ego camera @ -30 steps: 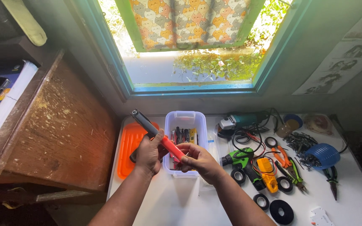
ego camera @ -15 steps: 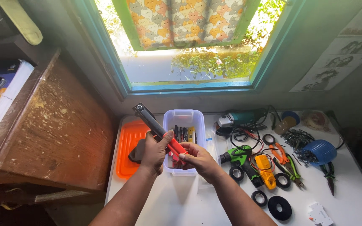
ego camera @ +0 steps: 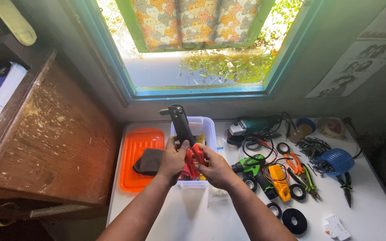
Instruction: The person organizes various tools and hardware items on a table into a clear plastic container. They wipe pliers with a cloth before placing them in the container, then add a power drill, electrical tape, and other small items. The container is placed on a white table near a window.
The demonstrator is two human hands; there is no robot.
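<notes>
Above a clear plastic box [ego camera: 202,127] on the white worktop [ego camera: 193,214], a hand riveter [ego camera: 183,129] stands upright, black head up, red handles down. Left hand [ego camera: 173,159] and right hand [ego camera: 213,167] wrap their fingers tightly around the handles.

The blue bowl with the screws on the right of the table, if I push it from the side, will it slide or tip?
The blue bowl looks tilted against a loose heap of screws, so a push would probably rock or tip it. It looks like thin plastic, likely light. The screws would probably scatter across the smooth white table, perhaps toward the pliers.
</notes>
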